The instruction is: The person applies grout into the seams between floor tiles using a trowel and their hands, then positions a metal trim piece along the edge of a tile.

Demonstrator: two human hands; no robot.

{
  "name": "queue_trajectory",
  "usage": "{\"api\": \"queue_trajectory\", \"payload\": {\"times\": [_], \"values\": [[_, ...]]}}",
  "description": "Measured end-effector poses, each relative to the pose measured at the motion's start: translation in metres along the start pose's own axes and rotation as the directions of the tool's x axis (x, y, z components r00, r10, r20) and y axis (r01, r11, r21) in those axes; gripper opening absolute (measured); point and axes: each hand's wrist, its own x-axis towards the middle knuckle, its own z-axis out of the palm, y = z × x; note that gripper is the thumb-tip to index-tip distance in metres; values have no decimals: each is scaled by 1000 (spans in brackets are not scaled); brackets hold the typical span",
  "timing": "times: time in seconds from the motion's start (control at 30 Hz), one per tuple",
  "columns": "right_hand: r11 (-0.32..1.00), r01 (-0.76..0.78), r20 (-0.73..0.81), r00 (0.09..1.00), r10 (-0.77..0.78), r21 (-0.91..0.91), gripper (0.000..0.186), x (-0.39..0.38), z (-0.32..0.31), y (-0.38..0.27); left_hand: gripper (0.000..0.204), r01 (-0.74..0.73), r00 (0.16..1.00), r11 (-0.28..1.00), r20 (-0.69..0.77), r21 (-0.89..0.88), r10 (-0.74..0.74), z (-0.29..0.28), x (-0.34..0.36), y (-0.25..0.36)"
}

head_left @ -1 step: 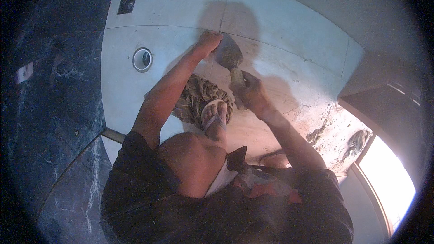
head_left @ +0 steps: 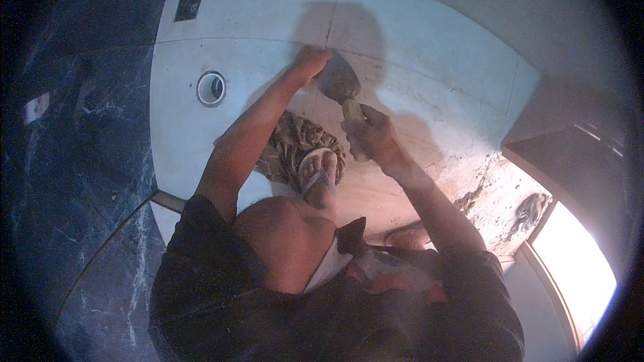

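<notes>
My right hand (head_left: pixel 376 135) is wrapped round the pale handle of a trowel (head_left: pixel 337 80), whose dark, mortar-smeared blade points away from me and a little to the left. At the far end of that blade is my left hand (head_left: pixel 311 64), fingers curled closed. Whether it pinches the blade's edge or some small thing cannot be made out. Beneath my arms lies a crumpled brown striped cloth (head_left: pixel 305 137), with my sandalled foot (head_left: pixel 318 171) on it. Pale floor tiles (head_left: pixel 241 131) with thin joints spread under both hands.
A round white pipe opening (head_left: pixel 212 88) is set in the floor at left; a square dark drain (head_left: pixel 188 6) lies farther off. Dark marbled tiles (head_left: pixel 107 161) run along the left. At right are scattered dirt (head_left: pixel 479 188), a rag-like bundle (head_left: pixel 532 211) and a bright doorway (head_left: pixel 577 268).
My right hand and the trowel's handle have shifted very slightly to the right, and the blade has tilted a touch. My left hand stays in place.
</notes>
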Motion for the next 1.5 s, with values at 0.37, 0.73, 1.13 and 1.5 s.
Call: {"api": "queue_trajectory", "payload": {"times": [0.37, 0.73, 1.13, 1.5], "values": [[952, 164, 171, 962, -213, 259, 27, 30, -30, -23, 12, 262, 951, 815, 280, -517, -129, 4, 23, -7], [877, -17, 361, 915, -180, 480, 17, 92, -8, -96, 17, 9, 934, 971, 350, -238, 77, -34, 21, 20], [978, 195, -167, 965, -204, -71, 43, 51, 94, -18, 24, -217, 937, 964, 310, 155, 161, -46, 3, 33], [957, 45, -164, 986, 3, 285, 62, 13, 106, 16, 31, -137, 988, 944, -31, 299, 153, -20, 1, 15]]}}
